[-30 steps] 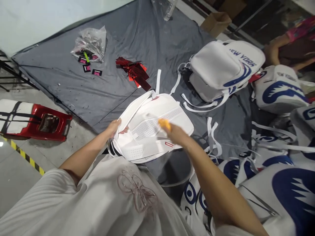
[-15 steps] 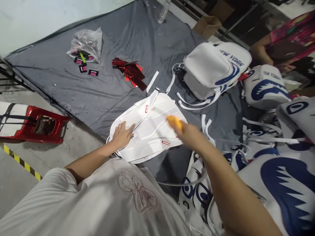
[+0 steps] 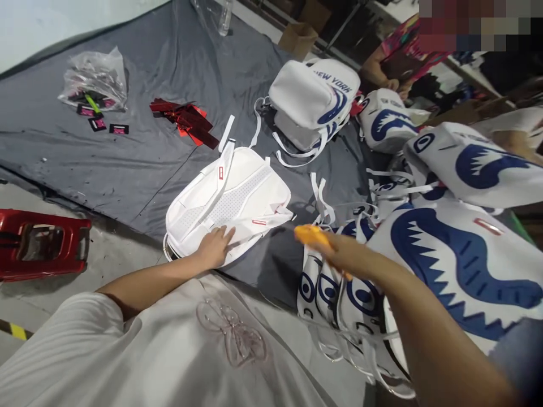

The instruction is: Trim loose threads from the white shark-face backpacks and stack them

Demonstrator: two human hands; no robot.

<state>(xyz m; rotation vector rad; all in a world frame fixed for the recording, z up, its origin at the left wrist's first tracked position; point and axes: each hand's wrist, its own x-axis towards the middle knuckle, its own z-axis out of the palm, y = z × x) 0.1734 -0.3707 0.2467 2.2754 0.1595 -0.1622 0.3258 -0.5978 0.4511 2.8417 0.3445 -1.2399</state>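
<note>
A white backpack (image 3: 231, 200) lies back-side up on a grey tarp (image 3: 178, 68), its perforated padding and straps facing me. My left hand (image 3: 216, 247) rests flat on the bag's near edge, fingers spread. My right hand (image 3: 341, 254) hovers to the right of the bag, closed around a small orange tool (image 3: 313, 236) whose tip sticks out toward the bag. Just under that hand lies a pile of white backpacks with blue shark prints (image 3: 445, 254).
More white-and-blue backpacks (image 3: 311, 96) are stacked at the back. Red foil pieces (image 3: 186, 120), small pink labels (image 3: 99, 122) and a clear plastic bag (image 3: 94, 79) lie on the tarp. A red object (image 3: 42, 243) sits on the concrete floor at left. Another person (image 3: 399, 56) sits at the far right.
My left hand went from gripping the bag's edge to lying flat on it. My right hand with the orange tool moved off the bag, to the right over the pile. The view turned right.
</note>
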